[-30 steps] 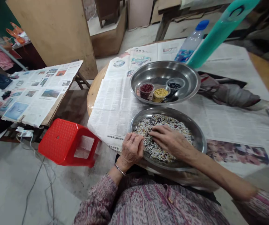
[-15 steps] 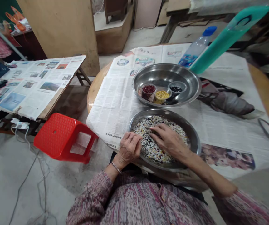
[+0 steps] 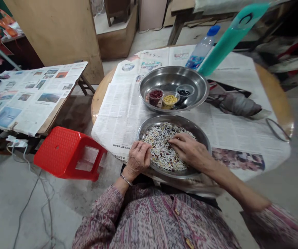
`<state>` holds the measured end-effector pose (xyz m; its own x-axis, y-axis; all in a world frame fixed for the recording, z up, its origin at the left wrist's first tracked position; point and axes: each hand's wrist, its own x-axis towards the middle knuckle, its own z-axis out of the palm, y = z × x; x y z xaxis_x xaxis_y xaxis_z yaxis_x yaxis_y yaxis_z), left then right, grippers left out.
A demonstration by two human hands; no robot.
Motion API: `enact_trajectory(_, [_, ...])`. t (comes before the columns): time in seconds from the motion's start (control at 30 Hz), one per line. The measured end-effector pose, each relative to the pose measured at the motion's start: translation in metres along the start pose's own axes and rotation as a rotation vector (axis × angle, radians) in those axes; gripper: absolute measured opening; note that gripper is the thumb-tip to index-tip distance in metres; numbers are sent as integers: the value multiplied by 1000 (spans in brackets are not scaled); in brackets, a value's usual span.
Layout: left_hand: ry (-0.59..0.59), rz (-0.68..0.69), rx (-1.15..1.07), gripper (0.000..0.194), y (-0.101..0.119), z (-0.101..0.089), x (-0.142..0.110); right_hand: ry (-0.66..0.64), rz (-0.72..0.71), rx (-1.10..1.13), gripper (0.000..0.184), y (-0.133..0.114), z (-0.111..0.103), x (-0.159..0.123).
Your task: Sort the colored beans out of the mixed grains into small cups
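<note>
- Left hand (image 3: pixel 138 158): fingers curled together at the edge of the grains; whether any grain is pinched cannot be told.
- Right hand (image 3: pixel 190 150): fingers laid open on the grains, clamping nothing.
- Mixed grains (image 3: pixel 161 150): spread in a steel basin (image 3: pixel 172 119) on newspaper (image 3: pixel 120 114).
- Second steel basin (image 3: pixel 169 77): just beyond, holding three small cups (image 3: pixel 169 100) of red, yellow and dark grains.

Dim, even indoor light, soft shadows, faint sheen on steel bowl (image 3: pixel 187 126), wide-angle bending at edges, right sleeve (image 3: pixel 278 221) blurred
</note>
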<state>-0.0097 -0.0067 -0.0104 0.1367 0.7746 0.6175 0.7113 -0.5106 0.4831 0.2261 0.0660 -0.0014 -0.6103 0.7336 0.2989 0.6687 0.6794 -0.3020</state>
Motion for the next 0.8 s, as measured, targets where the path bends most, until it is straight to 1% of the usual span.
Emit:
enact_trajectory(0.1, [8, 5, 3, 15, -1, 0, 0, 76, 136, -132, 31, 11, 1, 14])
enact_trajectory(0.17, [7, 9, 13, 15, -2, 0, 0, 76, 216, -201, 34, 8, 4, 20])
enact_trajectory(0.23, [16, 22, 36, 15, -2, 0, 1, 61, 249, -225, 36, -1, 9, 23])
enact_trajectory(0.3, [29, 41, 61, 15, -2, 0, 1, 66, 215, -194, 36, -12, 15, 25])
enact_trajectory(0.33, [38, 50, 70, 15, -3, 0, 1, 69, 180, -160, 33, -18, 18, 26])
enact_trajectory(0.43, [55, 63, 75, 14, -3, 0, 1, 29, 105, -1, 16, -31, 25, 31])
enact_trajectory(0.57, [30, 47, 59, 15, -5, 0, 1, -68, 97, 189, 18, -42, 25, 34])
enact_trajectory(0.67, [39, 54, 48, 14, -5, 1, 0, -77, 44, 262, 20, -48, 19, 24])
enact_trajectory(0.8, [42, 55, 53, 14, -5, 2, 0, -111, -139, 306, 19, -53, 14, 2])
